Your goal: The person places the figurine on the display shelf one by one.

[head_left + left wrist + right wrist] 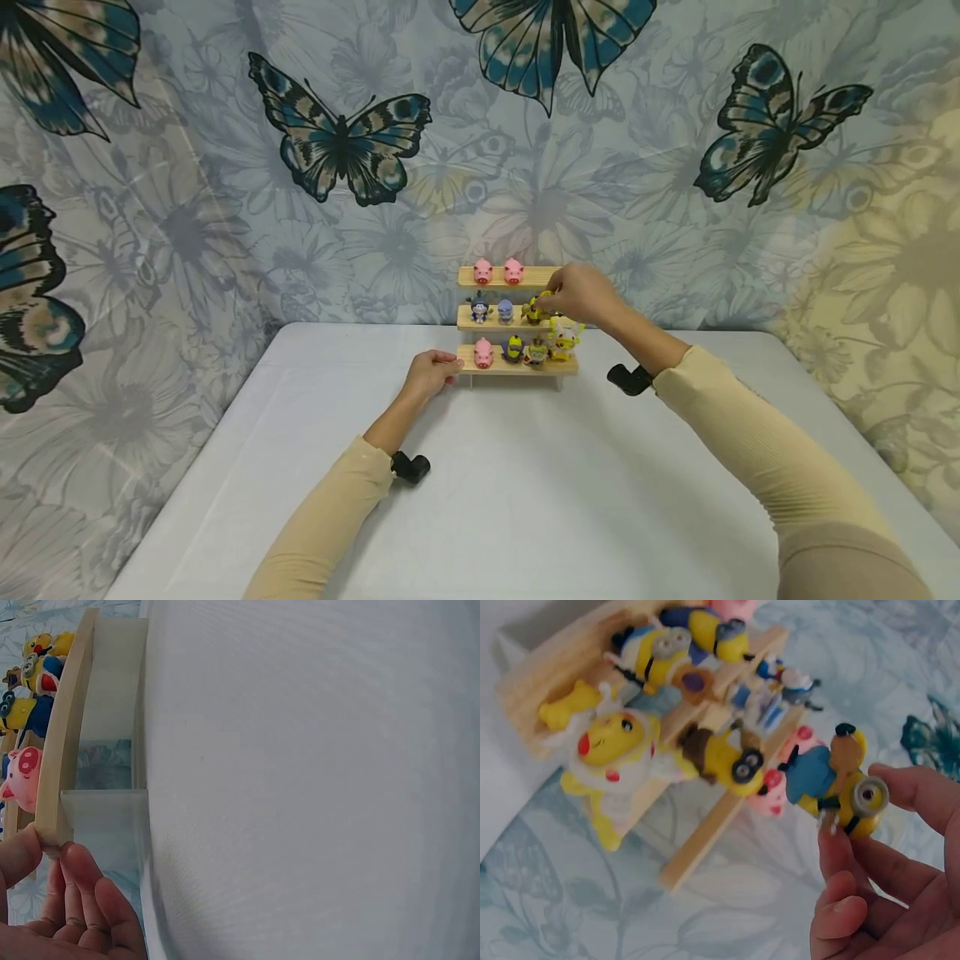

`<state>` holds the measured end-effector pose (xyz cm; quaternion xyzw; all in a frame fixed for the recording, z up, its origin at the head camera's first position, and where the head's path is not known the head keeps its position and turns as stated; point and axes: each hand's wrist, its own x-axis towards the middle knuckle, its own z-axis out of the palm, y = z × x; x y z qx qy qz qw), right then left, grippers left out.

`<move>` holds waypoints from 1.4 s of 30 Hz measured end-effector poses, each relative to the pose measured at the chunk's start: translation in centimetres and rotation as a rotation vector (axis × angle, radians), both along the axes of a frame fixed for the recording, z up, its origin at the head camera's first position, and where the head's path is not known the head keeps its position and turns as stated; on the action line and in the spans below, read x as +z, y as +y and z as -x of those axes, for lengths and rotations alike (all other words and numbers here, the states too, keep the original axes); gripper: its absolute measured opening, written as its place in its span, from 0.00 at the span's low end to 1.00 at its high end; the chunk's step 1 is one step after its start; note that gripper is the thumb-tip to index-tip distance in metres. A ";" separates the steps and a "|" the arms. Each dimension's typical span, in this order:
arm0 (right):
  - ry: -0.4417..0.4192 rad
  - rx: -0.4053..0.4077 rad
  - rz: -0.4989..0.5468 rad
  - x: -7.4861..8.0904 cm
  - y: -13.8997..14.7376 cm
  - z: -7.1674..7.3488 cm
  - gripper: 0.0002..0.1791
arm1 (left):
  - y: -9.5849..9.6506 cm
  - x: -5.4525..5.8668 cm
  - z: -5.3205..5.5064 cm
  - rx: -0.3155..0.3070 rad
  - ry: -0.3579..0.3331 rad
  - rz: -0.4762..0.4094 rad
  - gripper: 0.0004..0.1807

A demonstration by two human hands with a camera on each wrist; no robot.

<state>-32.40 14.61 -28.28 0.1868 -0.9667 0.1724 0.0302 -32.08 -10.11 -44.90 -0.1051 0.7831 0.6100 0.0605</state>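
A three-tier wooden display shelf (pixel 517 372) stands at the back of the table with small figurines on its boards. My left hand (pixel 430 375) pinches the left end of the lowest board between thumb and fingers, beside a pink pig figurine (pixel 25 778). Over the right end of the middle tier, my right hand (pixel 587 293) holds a one-eyed minion figurine (pixel 847 787) between thumb and fingertips. Close by on the shelf are a goggled minion (pixel 724 759) and a yellow figurine in a white hood (pixel 615 754).
Two pink pigs (pixel 513 271) sit on the top board. A dark-blue-and-white figurine (pixel 479 310) and a blue-grey one (pixel 506 312) share the middle tier. More minions (pixel 513 349) line the lowest board. White cloth (pixel 480 500) covers the table; a butterfly-print backdrop (pixel 345 150) rises behind.
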 end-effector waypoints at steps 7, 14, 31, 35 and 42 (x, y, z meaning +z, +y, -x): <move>-0.020 -0.089 -0.005 0.1 0.7 2.0 0.21 | 0.0 0.0 -0.1 0.004 0.007 -0.005 0.14; -0.017 -0.111 0.027 0.1 1.0 3.9 0.19 | 0.0 -0.1 -0.2 0.011 0.007 -0.011 0.14; 0.054 -0.205 0.098 -1.0 0.8 7.0 0.20 | -0.2 0.0 0.1 0.007 -0.036 -0.018 0.15; 0.083 -0.237 0.120 -1.7 0.6 7.8 0.21 | -0.2 -0.1 0.2 0.006 -0.033 -0.017 0.14; 0.114 -0.261 0.111 -2.4 0.3 8.6 0.20 | -0.2 -0.1 0.2 0.011 -0.030 -0.014 0.14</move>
